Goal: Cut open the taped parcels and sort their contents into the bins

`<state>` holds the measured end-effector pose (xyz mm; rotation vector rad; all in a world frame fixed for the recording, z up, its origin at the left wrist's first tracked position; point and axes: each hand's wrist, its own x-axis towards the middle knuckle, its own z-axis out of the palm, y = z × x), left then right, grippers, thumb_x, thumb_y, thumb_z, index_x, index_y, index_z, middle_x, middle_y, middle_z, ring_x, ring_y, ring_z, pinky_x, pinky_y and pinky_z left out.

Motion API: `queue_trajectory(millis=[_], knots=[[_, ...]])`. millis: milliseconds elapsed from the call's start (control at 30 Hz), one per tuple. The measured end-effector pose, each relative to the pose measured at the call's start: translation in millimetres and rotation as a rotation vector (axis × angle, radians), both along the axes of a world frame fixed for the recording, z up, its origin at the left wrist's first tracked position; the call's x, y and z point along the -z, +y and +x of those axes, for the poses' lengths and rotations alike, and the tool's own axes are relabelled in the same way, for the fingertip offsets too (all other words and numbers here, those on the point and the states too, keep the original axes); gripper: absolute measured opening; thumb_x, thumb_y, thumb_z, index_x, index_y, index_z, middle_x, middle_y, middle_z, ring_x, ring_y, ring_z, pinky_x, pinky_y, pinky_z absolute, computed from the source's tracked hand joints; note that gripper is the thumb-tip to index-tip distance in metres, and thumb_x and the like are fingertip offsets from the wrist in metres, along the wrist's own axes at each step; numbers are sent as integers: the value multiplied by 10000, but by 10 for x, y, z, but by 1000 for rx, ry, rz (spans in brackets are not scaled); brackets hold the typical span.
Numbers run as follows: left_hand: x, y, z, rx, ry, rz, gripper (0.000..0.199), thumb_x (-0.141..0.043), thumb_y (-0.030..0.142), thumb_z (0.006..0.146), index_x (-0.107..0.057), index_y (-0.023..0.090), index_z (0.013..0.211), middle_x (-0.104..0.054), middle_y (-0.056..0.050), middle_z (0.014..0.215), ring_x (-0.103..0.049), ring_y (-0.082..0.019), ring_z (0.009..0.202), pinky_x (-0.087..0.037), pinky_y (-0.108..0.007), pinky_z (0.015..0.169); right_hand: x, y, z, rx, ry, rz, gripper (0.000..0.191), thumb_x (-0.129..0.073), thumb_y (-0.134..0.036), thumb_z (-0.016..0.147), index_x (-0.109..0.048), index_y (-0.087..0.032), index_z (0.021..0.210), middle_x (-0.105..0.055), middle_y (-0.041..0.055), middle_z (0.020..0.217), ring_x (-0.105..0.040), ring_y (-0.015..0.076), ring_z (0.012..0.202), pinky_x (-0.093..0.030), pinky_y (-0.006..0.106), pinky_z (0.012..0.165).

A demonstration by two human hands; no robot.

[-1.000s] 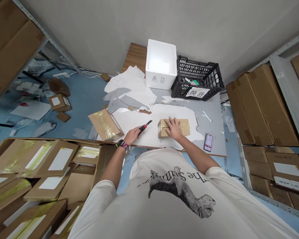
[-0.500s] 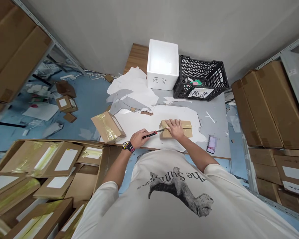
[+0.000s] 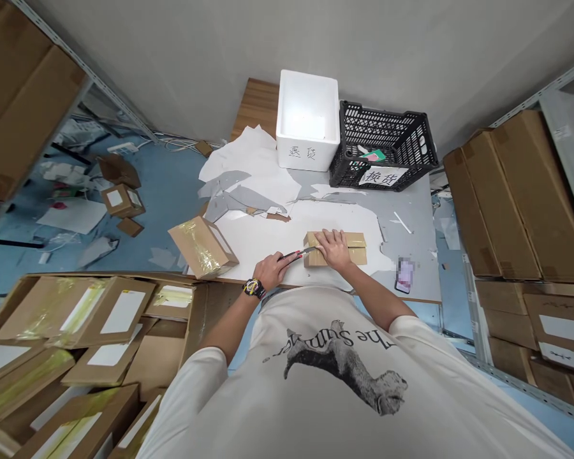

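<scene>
My left hand [image 3: 270,270], with a watch on its wrist, is closed round a red and black utility knife [image 3: 293,256]. The knife's blade points right and meets the left end of a small taped cardboard box [image 3: 358,256]. On top of that box lies my right hand [image 3: 333,247], fingers stretched out and pressing it to the table. A dark slit runs along the box's top, right of the hand. Part of the top is hidden under my palm. Another taped box [image 3: 203,247] stands tilted at the table's left front edge.
A white foam box [image 3: 308,159] and a black plastic crate [image 3: 387,150] stand at the table's back. Torn white paper [image 3: 249,159] covers the left side. A phone [image 3: 404,276] lies at the right front. A large carton of parcels [image 3: 124,311] is at my left.
My left hand has shifted slightly right and turned the knife, whose blade now slants more along the box's left end. My right hand stays on the box. The view has moved a little.
</scene>
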<state>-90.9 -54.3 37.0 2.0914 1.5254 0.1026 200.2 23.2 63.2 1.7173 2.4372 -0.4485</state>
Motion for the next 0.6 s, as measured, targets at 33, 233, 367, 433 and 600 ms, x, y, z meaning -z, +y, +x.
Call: queue_trajectory(millis=[33, 233, 367, 433, 600], knots=[[1, 25, 19, 4, 10, 3, 586, -439, 400, 1182, -543, 505, 1748, -654, -131, 1305, -637, -318, 1101, -534, -403, 877, -2, 9, 4, 4, 7, -1, 625, -404, -459, 1204, -482, -320, 1808, -460, 82, 1863, -350, 400, 1677, -108, 643, 1435], [-1, 346, -19, 95, 5, 36, 604, -427, 328, 1164, -582, 474, 1729, -636, -161, 1346, -620, -332, 1112, -532, -455, 960, -10, 60, 34, 15, 38, 4, 600, -376, -429, 1210, -544, -292, 1769, -550, 102, 1795, -466, 368, 1576, -215, 530, 1397], [6, 483, -213, 22, 39, 61, 618, -431, 338, 1163, -542, 479, 1754, -640, -155, 1352, -636, -332, 1116, -535, -435, 924, -15, 78, 42, 15, 39, 27, 609, -290, -430, 1227, -586, -252, 1728, -618, 112, 1731, -537, 332, 1496, -264, 467, 1362], [34, 465, -248, 18, 15, 56, 595, -443, 375, 1172, -553, 484, 1746, -652, -144, 1351, -653, -329, 1123, -535, -416, 903, -14, 85, 38, 11, 28, 29, 613, -304, -453, 1227, -560, -253, 1747, -588, 111, 1762, -508, 333, 1541, -238, 480, 1381], [261, 343, -147, -178, -38, 21, 649, -485, 400, 1165, -468, 364, 1812, -693, -148, 1356, -691, -331, 1166, -554, -393, 910, -19, 52, 67, 13, 9, 27, 632, -407, -527, 1211, -500, -281, 1786, -455, 96, 1866, -349, 358, 1704, -88, 597, 1436]])
